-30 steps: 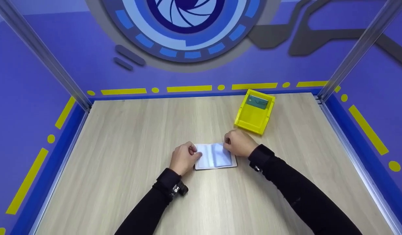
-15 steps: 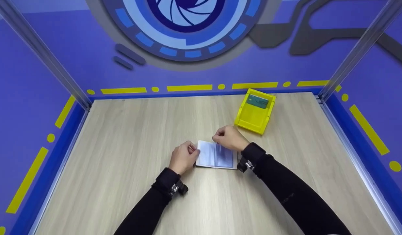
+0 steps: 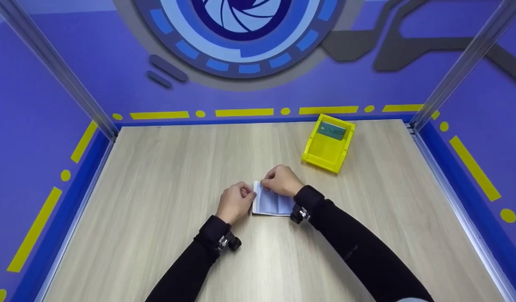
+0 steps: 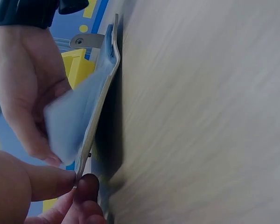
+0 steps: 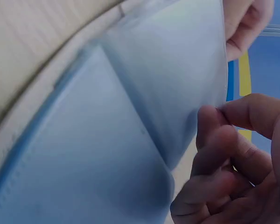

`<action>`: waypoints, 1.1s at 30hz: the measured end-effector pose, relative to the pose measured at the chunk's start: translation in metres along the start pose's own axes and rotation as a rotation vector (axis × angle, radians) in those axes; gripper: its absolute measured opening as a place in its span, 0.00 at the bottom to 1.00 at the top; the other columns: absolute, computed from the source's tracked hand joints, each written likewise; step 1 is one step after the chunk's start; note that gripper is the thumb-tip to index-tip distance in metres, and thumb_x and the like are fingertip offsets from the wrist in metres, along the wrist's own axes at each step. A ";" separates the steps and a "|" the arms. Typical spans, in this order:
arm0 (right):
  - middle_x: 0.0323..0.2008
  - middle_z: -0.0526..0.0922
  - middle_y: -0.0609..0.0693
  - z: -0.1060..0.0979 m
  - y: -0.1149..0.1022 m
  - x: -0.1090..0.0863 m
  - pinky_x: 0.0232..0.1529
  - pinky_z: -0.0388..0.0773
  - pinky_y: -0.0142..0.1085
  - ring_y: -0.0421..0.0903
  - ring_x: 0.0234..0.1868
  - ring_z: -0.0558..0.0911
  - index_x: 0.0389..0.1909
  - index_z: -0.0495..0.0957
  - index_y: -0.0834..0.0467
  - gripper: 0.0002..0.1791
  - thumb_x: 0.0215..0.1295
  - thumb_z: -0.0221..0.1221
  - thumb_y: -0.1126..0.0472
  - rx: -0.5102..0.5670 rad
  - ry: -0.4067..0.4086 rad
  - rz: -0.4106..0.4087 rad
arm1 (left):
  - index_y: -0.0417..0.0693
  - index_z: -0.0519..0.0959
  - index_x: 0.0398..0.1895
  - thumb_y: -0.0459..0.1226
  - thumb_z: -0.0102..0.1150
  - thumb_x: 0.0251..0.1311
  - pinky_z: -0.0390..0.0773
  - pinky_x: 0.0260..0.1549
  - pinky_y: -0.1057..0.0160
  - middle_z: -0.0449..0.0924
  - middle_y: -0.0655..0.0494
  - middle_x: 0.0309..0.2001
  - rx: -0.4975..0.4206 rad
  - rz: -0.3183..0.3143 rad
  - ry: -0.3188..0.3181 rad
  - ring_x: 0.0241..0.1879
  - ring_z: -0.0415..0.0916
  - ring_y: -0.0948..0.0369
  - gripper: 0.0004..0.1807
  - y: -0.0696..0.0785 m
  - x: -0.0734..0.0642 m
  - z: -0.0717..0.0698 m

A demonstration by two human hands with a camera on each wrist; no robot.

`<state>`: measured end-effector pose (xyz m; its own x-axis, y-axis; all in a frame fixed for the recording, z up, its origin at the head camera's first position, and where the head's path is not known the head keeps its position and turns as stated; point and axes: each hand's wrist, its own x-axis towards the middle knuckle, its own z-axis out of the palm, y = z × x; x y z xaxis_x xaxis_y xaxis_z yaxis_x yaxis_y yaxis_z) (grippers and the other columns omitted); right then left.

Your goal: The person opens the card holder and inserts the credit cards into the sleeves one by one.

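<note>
An open card holder [image 3: 270, 205] with clear plastic pages is between my hands, over the table. My left hand [image 3: 234, 203] pinches its left cover edge between thumb and fingers; the left wrist view shows the thin cover [image 4: 100, 100] tilted up from the wood. With thumb and forefinger, my right hand [image 3: 282, 180] pinches a bluish clear page [image 5: 177, 60] by its edge, near the holder's top left. That page is lifted off the others and looks blurred in the left wrist view. My right hand and wrist hide the holder's upper right part.
A yellow bin [image 3: 307, 149] stands at the back right of the wooden table [image 3: 178, 167]. Inside it, a dark green card [image 3: 332, 130] leans near the far end. Blue-purple panels [image 3: 65, 46] with metal posts border the table at the back and sides.
My right hand has moved left across the holder from its right page, bringing a clear page toward the left side. My left hand has stayed at the left edge.
</note>
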<state>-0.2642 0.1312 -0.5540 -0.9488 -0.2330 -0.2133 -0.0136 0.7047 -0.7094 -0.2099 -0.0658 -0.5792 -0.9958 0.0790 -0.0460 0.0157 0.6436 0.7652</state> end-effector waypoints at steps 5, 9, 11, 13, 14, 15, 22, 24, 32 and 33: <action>0.20 0.84 0.41 0.007 -0.001 0.002 0.27 0.66 0.30 0.39 0.24 0.76 0.26 0.93 0.55 0.12 0.69 0.70 0.56 -0.044 0.034 -0.029 | 0.50 0.88 0.42 0.44 0.69 0.72 0.77 0.37 0.60 0.87 0.58 0.32 -0.009 -0.009 -0.010 0.30 0.78 0.63 0.08 -0.001 -0.001 -0.001; 0.15 0.76 0.38 0.008 -0.001 0.002 0.24 0.61 0.31 0.38 0.20 0.71 0.21 0.89 0.58 0.16 0.69 0.66 0.58 -0.081 0.019 -0.076 | 0.51 0.87 0.42 0.48 0.73 0.68 0.77 0.38 0.61 0.87 0.59 0.32 -0.022 -0.042 -0.032 0.32 0.80 0.63 0.12 -0.001 -0.002 -0.002; 0.15 0.75 0.38 0.005 -0.001 0.001 0.25 0.61 0.31 0.37 0.20 0.70 0.23 0.90 0.59 0.16 0.70 0.64 0.59 -0.091 -0.004 -0.104 | 0.51 0.87 0.43 0.48 0.76 0.65 0.77 0.39 0.61 0.88 0.59 0.33 -0.023 -0.053 -0.036 0.33 0.81 0.63 0.14 -0.001 -0.002 -0.001; 0.17 0.79 0.39 -0.001 -0.001 0.000 0.27 0.64 0.30 0.37 0.21 0.73 0.28 0.92 0.59 0.15 0.72 0.62 0.59 -0.083 -0.018 -0.119 | 0.50 0.87 0.44 0.48 0.78 0.63 0.78 0.40 0.60 0.88 0.58 0.34 -0.022 -0.052 -0.036 0.34 0.82 0.62 0.15 -0.001 -0.002 -0.001; 0.19 0.82 0.41 -0.007 -0.001 -0.001 0.28 0.67 0.30 0.37 0.23 0.75 0.32 0.93 0.59 0.14 0.73 0.62 0.59 -0.077 -0.015 -0.121 | 0.50 0.86 0.45 0.47 0.78 0.63 0.79 0.41 0.60 0.88 0.57 0.34 -0.023 -0.052 -0.034 0.35 0.82 0.61 0.15 -0.001 -0.002 -0.001; 0.22 0.85 0.43 -0.013 -0.002 -0.001 0.30 0.69 0.30 0.38 0.25 0.77 0.37 0.94 0.59 0.14 0.75 0.62 0.58 -0.069 -0.010 -0.120 | 0.49 0.86 0.45 0.47 0.79 0.63 0.79 0.42 0.59 0.88 0.57 0.35 -0.024 -0.052 -0.032 0.35 0.83 0.61 0.15 -0.001 -0.002 -0.001; 0.41 0.93 0.58 -0.075 0.001 -0.002 0.41 0.80 0.38 0.48 0.38 0.84 0.50 0.92 0.61 0.16 0.80 0.60 0.56 -0.061 0.070 -0.070 | 0.49 0.87 0.46 0.45 0.79 0.63 0.80 0.43 0.58 0.88 0.57 0.35 -0.036 -0.069 -0.029 0.36 0.82 0.60 0.15 -0.001 -0.002 0.000; 0.45 0.93 0.60 -0.094 0.005 -0.003 0.45 0.83 0.41 0.51 0.40 0.85 0.51 0.92 0.61 0.15 0.80 0.60 0.56 -0.078 0.110 -0.062 | 0.49 0.86 0.46 0.45 0.79 0.63 0.79 0.43 0.59 0.87 0.57 0.35 -0.035 -0.071 -0.033 0.35 0.81 0.60 0.15 -0.001 -0.002 0.001; 0.56 0.90 0.63 -0.160 0.034 0.003 0.55 0.83 0.50 0.57 0.49 0.84 0.60 0.88 0.63 0.18 0.82 0.58 0.57 -0.190 0.266 0.063 | 0.48 0.86 0.46 0.44 0.79 0.63 0.78 0.42 0.60 0.86 0.57 0.34 -0.037 -0.048 -0.033 0.34 0.80 0.61 0.15 -0.003 -0.001 0.000; 0.56 0.90 0.64 -0.166 0.039 0.005 0.55 0.83 0.50 0.57 0.50 0.84 0.60 0.88 0.64 0.19 0.82 0.58 0.57 -0.210 0.279 0.081 | 0.48 0.86 0.46 0.44 0.79 0.63 0.78 0.42 0.60 0.86 0.57 0.34 -0.035 -0.049 -0.032 0.34 0.80 0.61 0.15 -0.004 -0.001 -0.001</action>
<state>-0.3215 0.2686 -0.4712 -0.9987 0.0009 -0.0509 0.0282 0.8425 -0.5379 -0.2087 -0.0688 -0.5818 -0.9919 0.0724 -0.1041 -0.0371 0.6199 0.7838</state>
